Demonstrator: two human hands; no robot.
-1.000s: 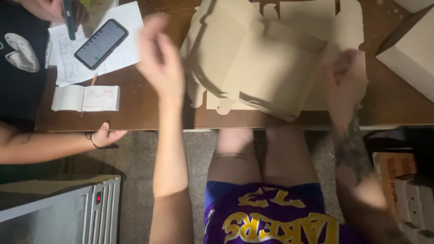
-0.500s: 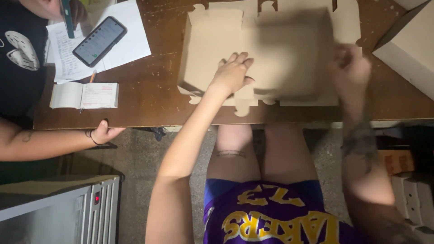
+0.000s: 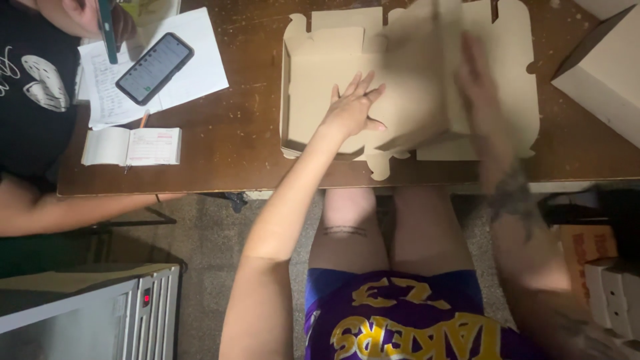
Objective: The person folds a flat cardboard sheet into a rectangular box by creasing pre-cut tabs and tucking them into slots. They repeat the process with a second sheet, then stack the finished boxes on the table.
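A flat tan cardboard box blank (image 3: 313, 80) lies on the brown wooden table (image 3: 247, 147), its left wall folded up. My left hand (image 3: 353, 107) presses flat on the box floor with fingers spread. My right hand (image 3: 483, 100), blurred by motion, lies against a raised cardboard panel (image 3: 453, 60) on the right side of the blank. Whether it grips the panel or only pushes it is unclear.
Another person in a black shirt (image 3: 33, 80) sits at the left, with a dark phone (image 3: 155, 69) on white papers (image 3: 200, 60) and an open small notebook (image 3: 131, 147). A folded white box (image 3: 603, 70) stands at the right. A grey appliance (image 3: 93, 313) sits low left.
My left hand slid further onto the box floor. My right hand moved inward with the right panel, which now stands raised. Earlier still, the whole blank was being laid down.
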